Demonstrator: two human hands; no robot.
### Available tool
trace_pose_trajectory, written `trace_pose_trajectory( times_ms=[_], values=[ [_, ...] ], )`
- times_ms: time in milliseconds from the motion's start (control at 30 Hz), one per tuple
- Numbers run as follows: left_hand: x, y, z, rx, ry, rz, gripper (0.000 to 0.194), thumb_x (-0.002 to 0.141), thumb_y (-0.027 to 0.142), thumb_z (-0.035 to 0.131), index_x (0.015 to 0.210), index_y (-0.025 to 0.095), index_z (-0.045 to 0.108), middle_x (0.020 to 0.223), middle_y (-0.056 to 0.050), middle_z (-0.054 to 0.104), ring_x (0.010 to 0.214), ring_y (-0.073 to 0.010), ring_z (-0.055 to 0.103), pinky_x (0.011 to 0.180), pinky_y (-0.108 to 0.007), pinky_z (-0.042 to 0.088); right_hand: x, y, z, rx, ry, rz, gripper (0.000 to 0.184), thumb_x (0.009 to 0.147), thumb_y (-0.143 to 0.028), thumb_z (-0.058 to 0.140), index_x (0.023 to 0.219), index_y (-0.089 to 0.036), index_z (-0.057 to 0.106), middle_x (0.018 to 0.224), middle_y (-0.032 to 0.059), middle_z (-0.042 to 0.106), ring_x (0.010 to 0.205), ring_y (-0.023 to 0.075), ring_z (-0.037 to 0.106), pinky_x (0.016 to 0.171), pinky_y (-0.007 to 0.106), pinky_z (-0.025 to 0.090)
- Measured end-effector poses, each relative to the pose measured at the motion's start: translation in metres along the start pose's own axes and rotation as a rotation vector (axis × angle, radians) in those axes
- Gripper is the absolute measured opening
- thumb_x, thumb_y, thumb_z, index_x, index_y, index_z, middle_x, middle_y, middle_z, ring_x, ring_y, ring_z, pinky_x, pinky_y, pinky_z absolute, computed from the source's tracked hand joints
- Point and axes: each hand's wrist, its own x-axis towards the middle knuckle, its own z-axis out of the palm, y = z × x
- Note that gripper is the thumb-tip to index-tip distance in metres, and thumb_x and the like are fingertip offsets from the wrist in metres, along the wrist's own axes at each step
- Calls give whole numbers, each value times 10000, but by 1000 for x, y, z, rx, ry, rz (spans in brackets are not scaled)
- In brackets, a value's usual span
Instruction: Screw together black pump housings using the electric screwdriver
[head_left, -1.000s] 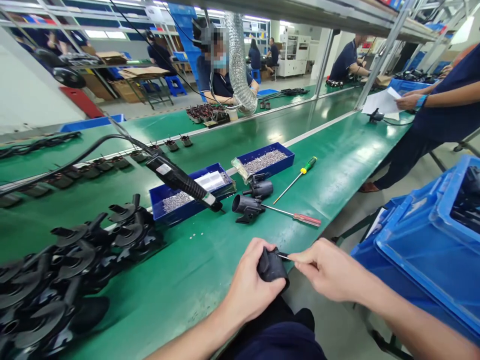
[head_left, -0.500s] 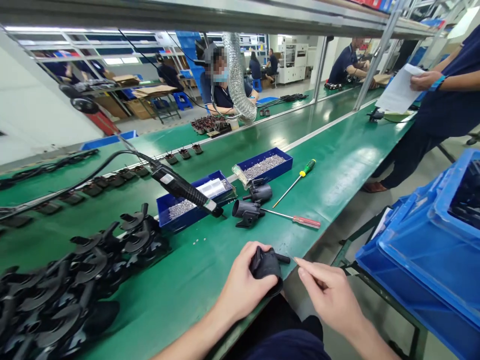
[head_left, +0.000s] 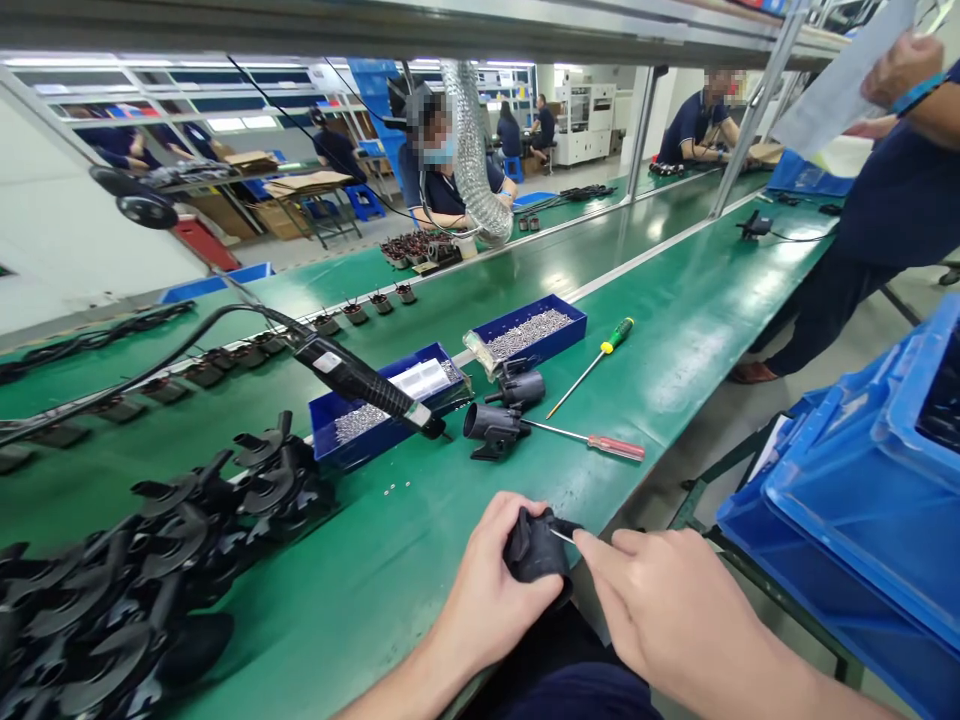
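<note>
Back at the black tubular plastic housing (head_left: 541, 548) comes the thin silver metal tool (head_left: 562, 537), pinched in the closed fingertips of the right hand (head_left: 660, 590). Curled partway open, the left hand (head_left: 499, 590) wraps the housing's side, over the near edge of the green tabletop (head_left: 405, 560). Beyond the housing lie a red-handled screwdriver (head_left: 615, 447), a black plastic tube fitting (head_left: 495, 428) and a green-and-yellow-handled screwdriver (head_left: 618, 335); farther beyond it, a dark blue rectangular tray (head_left: 559, 340) holds small silver pieces.
</note>
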Motion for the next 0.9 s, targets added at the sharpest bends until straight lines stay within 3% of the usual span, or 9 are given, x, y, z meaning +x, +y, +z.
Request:
trace_pose_trajectory(
  times_ms=[267, 433, 600, 667, 767, 900],
  values=[
    [-1, -1, 0, -17, -11, 3, 417, 640, 140, 623, 1046, 225, 584, 1101, -30, 577, 1036, -248, 612, 945, -387, 463, 12, -2, -12, -45, -103, 5, 297, 938, -119, 512, 1109, -215, 735, 757, 33, 737, 592, 224, 689, 542, 376, 108],
    [-2, -1, -1, -7, -23, -7, 424, 642, 135, 628, 1053, 227, 584, 1106, -26, 567, 1045, -244, 601, 967, -390, 451, 23, -10, -26, -71, -208, 29, 261, 838, -64, 563, 981, -172, 753, 746, 71, 752, 589, 212, 685, 524, 362, 153],
    [1, -2, -1, -23, -44, -9, 420, 637, 141, 642, 1042, 226, 572, 1119, -29, 564, 1083, -252, 593, 998, -399, 434, 50, 12, -45, -57, -232, -160, 176, 800, -86, 607, 713, -175, 731, 649, 66, 702, 562, 184, 563, 548, 340, 205],
    [1, -3, -1, -25, -47, -1, 419, 640, 135, 644, 1042, 227, 568, 1118, -29, 560, 1089, -251, 589, 1004, -399, 430, 62, 32, -44, 99, -252, -252, 237, 814, -78, 597, 625, -184, 692, 552, 8, 607, 522, 146, 424, 548, 322, 230],
    [1, -5, -1, -29, -53, 14, 424, 641, 126, 641, 1046, 229, 567, 1115, -30, 556, 1086, -249, 592, 996, -394, 432, 72, 62, -27, 520, -355, -316, 292, 874, -101, 565, 638, -177, 720, 491, -61, 471, 514, 111, 245, 525, 295, 227],
    [0, -6, 0, -33, -50, 20, 414, 651, 130, 642, 1046, 229, 568, 1116, -31, 553, 1059, -240, 594, 965, -380, 445, 61, 75, 12, 839, -373, -233, 326, 970, -329, 574, 896, -149, 835, 548, -39, 586, 548, 116, 295, 518, 260, 285]
  ],
)
